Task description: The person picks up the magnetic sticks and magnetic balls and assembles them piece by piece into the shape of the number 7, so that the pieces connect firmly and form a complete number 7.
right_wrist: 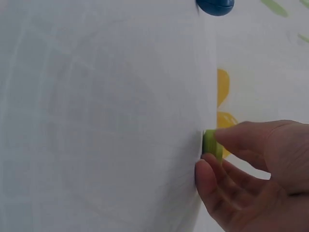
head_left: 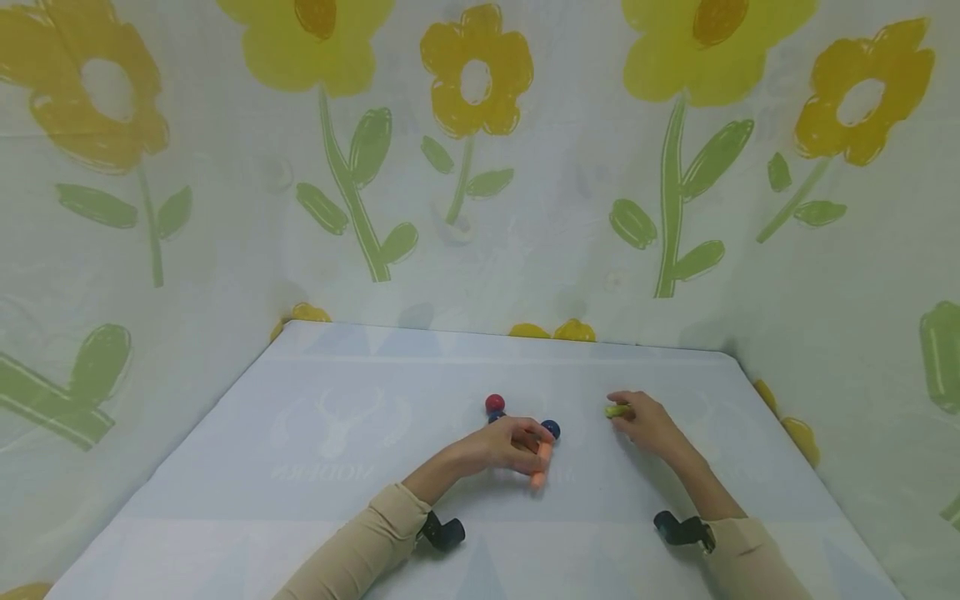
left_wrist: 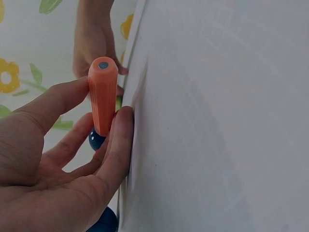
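Observation:
My left hand point(head_left: 513, 444) pinches a ridged orange magnetic rod point(left_wrist: 103, 99) between thumb and fingers. A round metal disc shows in the rod's near end, and a dark blue ball point(head_left: 552, 429) sits at its far end. Beyond that hand are a red ball point(head_left: 495, 403) and another blue ball point(head_left: 495, 416), partly covered by the hand. To the right, my right hand point(head_left: 651, 427) holds a short yellow-green rod point(right_wrist: 211, 144) low over the table, thumb on one side and fingers on the other. Its fingers hide part of this rod.
Under both hands spreads a white table point(head_left: 360, 550) with faint printed patterns. A flower-print curtain point(head_left: 540, 250) hangs behind its far edge and along both sides. Black wrist cameras stick out from the left sleeve point(head_left: 375, 533) and the right sleeve point(head_left: 750, 558).

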Tool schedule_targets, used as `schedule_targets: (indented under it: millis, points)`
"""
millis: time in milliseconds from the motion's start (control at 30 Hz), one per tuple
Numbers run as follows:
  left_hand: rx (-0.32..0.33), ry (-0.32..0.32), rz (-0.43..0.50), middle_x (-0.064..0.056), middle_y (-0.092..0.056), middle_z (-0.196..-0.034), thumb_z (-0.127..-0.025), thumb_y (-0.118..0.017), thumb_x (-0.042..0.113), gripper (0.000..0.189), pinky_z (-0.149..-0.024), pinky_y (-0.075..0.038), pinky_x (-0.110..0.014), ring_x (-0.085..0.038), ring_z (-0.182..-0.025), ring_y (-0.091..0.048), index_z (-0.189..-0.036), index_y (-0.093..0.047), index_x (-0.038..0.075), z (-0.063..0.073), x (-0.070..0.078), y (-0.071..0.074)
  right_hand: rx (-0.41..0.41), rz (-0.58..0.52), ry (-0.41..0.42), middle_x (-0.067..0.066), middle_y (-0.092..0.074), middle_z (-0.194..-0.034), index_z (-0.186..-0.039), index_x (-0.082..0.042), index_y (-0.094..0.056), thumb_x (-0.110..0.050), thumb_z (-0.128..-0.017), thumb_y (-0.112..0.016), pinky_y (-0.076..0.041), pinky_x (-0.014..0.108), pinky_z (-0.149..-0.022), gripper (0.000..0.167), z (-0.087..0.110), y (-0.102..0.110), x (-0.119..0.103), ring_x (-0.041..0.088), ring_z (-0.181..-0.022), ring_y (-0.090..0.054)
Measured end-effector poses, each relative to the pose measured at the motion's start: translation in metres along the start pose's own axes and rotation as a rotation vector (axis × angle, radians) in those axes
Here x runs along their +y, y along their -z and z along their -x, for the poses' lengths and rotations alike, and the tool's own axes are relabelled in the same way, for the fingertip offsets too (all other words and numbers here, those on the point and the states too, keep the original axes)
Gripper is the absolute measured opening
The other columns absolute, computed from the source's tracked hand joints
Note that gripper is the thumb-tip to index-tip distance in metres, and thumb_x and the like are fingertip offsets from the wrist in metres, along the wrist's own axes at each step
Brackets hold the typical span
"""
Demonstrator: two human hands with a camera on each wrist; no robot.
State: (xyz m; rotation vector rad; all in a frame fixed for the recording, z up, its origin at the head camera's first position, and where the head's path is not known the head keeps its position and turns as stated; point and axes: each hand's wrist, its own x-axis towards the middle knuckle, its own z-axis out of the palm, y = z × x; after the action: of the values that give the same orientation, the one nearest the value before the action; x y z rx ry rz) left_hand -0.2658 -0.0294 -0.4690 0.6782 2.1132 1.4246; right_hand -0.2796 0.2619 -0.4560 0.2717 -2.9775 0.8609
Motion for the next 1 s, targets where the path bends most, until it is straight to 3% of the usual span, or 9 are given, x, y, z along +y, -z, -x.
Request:
schedule_targets:
  millis: [200,433,667,1000]
  points:
    - [-0.003,-0.006,0.009,0.001,-0.066,-0.102,-0.085,-0.076,0.018,0.035,-0.08,-0.051,-0.026,-0.014,-0.096,-0.059,-0.118,-0.067,0.015,0.0004,0.0012,0.0002,0.058,0.029,0.025,0.027,-0.062,-0.118,-0.122,0.004,-0.063,-0.002,-0.09,-0.061,-0.05,0.054,-0.092,0.032,0.0045,0.0015,0.0039,0.042,-0.111,-0.058]
    - [-0.004,-0.007,0.002,0.001,-0.066,-0.103,-0.086,-0.075,0.018,0.034,-0.08,-0.05,-0.026,-0.013,-0.096,-0.059,-0.119,-0.066,0.016,0.0011,0.0011,0.0003,0.056,0.043,0.003,0.026,-0.063,-0.113,-0.116,0.004,-0.067,-0.001,-0.089,-0.063,-0.05,0.054,-0.09,0.028,0.007,0.0021,0.004,0.042,-0.108,-0.059]
    - [-0.007,-0.009,0.009,0.001,-0.066,-0.102,-0.086,-0.075,0.018,0.035,-0.079,-0.05,-0.025,-0.013,-0.096,-0.059,-0.119,-0.066,0.015,0.0014,0.0009,0.0003,0.048,0.067,0.031,0.027,-0.064,-0.111,-0.112,0.005,-0.068,-0.001,-0.087,-0.065,-0.05,0.055,-0.09,0.026,0.0054,0.0024,0.0049,0.043,-0.107,-0.06]
    - [-0.002,-0.008,-0.007,0.003,-0.065,-0.103,-0.087,-0.074,0.019,0.034,-0.081,-0.049,-0.025,-0.012,-0.098,-0.058,-0.119,-0.066,0.014,0.001,0.0013,0.0006,0.042,0.067,0.025,0.022,-0.066,-0.107,-0.11,0.003,-0.069,-0.002,-0.087,-0.066,-0.052,0.052,-0.086,0.024,0.0051,0.0013,0.0016,0.037,-0.101,-0.062]
